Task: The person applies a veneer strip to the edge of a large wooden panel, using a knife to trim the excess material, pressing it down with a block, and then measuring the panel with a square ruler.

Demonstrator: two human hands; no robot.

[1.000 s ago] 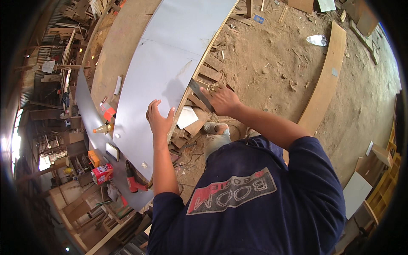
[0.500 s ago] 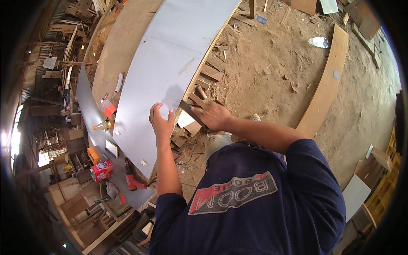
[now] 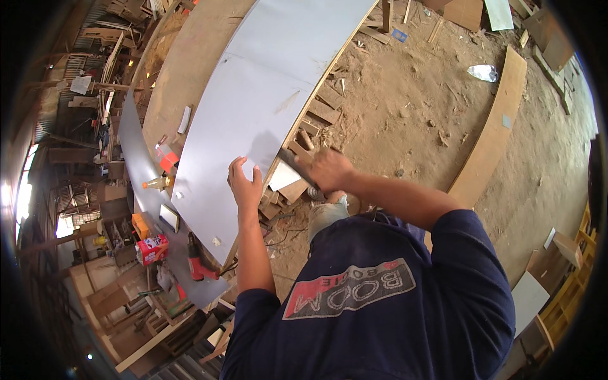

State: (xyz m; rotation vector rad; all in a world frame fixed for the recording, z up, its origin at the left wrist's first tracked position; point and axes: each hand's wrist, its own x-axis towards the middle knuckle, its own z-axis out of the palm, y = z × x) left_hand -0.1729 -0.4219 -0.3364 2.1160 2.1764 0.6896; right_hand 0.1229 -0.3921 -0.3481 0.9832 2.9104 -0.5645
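A long pale grey-white panel (image 3: 253, 82) runs from the near left to the far middle, with a bare wood edge along its right side. My left hand (image 3: 244, 183) is at this edge, over the panel's surface, its fingers spread and nothing in them. In my right hand (image 3: 330, 170), just beyond the edge, is a dark flat file-like tool (image 3: 292, 163). The tool slants across the panel's edge, its far end close against the wood. My fingers are curled over the tool's near part and hide it, so its exact kind cannot be made out.
Wood offcuts (image 3: 324, 111) lie on the dirt floor beside the panel. On the left are a red heat-gun-like power tool (image 3: 196, 266), a red box (image 3: 152, 249) and a bottle (image 3: 156, 183). A long brown board (image 3: 487, 139) and a clear plastic bottle (image 3: 483, 73) lie to the right.
My right hand has shifted slightly right and away from the panel, its fingers more curled on the tool. My left hand keeps its place at the edge. The whole view has moved a little.
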